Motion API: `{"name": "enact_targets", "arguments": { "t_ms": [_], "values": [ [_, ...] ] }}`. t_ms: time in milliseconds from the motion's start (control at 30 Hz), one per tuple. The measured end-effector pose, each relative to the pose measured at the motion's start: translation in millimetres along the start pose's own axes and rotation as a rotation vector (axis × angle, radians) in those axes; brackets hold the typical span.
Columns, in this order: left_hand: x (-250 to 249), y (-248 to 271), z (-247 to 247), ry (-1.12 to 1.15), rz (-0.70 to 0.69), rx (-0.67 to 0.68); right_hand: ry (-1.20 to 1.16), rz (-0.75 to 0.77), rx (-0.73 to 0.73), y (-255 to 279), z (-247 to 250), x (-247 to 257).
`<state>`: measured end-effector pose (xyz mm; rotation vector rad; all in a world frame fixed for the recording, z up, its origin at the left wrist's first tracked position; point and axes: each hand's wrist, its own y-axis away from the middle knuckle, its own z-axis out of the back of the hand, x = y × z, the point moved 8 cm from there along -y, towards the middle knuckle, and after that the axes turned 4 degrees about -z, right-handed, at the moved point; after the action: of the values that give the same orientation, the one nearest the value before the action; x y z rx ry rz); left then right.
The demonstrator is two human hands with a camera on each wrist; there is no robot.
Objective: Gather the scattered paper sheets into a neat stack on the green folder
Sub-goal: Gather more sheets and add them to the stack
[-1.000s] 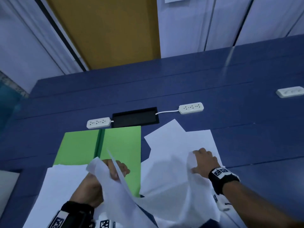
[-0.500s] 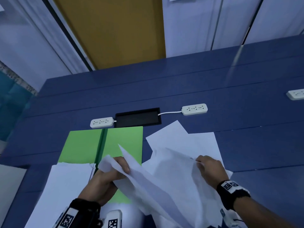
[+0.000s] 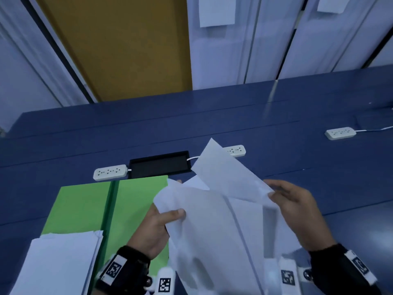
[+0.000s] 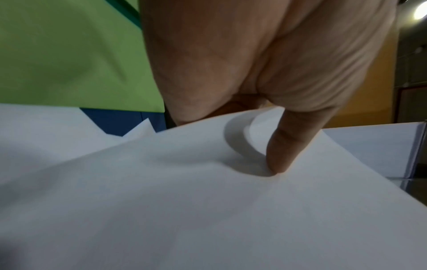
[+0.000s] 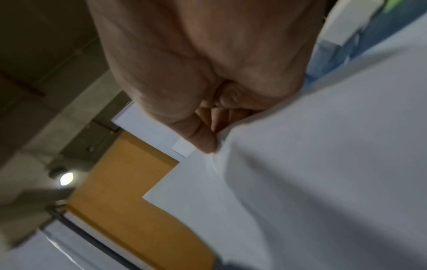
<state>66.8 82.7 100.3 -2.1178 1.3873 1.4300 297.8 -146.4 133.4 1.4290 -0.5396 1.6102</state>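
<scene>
A loose bundle of white paper sheets [image 3: 223,226] hangs in the air above the blue table [image 3: 276,116], right of the open green folder [image 3: 85,205]. My left hand [image 3: 157,226] pinches the bundle's left edge, thumb on top [image 4: 282,155] and fingers hidden beneath. My right hand [image 3: 295,207] grips the right edge, thumb against the paper [image 5: 203,140]. One sheet [image 3: 225,169] sticks up and away at an angle. A separate stack of sheets [image 3: 61,258] lies on the folder's near left part.
Two white power strips [image 3: 110,171] [image 3: 236,150] flank a black cable box [image 3: 159,163] just beyond the folder. A third power strip [image 3: 340,133] lies at the far right. A yellow door [image 3: 119,43] and white cabinets [image 3: 276,39] stand behind the table.
Both hands have lifted the gathered sheets off the table and brought them upright between them. The right hand rose and turned, and the head view tilted upward.
</scene>
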Motion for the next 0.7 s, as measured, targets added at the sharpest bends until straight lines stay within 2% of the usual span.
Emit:
{"name": "enact_targets", "arguments": {
  "t_ms": [133,267,367,467,567,633,700],
  "values": [
    [10,-8,-13,0.111,0.022,0.01,-0.37,-0.071,0.138,36,-32,16],
    [9,-18,-16,0.179,-0.002,-0.004,-0.523,-0.18,0.293,56,-56,7],
    [11,-22,-7,0.19,0.015,-0.049,-0.625,-0.241,0.339,64,-62,-6],
    [16,-20,8,0.145,0.058,-0.13,-0.618,-0.253,0.389,62,-61,-22],
    [6,-17,-6,0.1,0.039,0.01,-0.55,-0.21,0.378,54,-56,-26],
    [-2,-17,-14,0.026,0.001,0.05,-0.47,-0.191,0.317,44,-47,-33],
    [-3,-19,-8,0.0,-0.019,-0.036,-0.364,-0.145,0.263,35,-38,-40]
  ]
}}
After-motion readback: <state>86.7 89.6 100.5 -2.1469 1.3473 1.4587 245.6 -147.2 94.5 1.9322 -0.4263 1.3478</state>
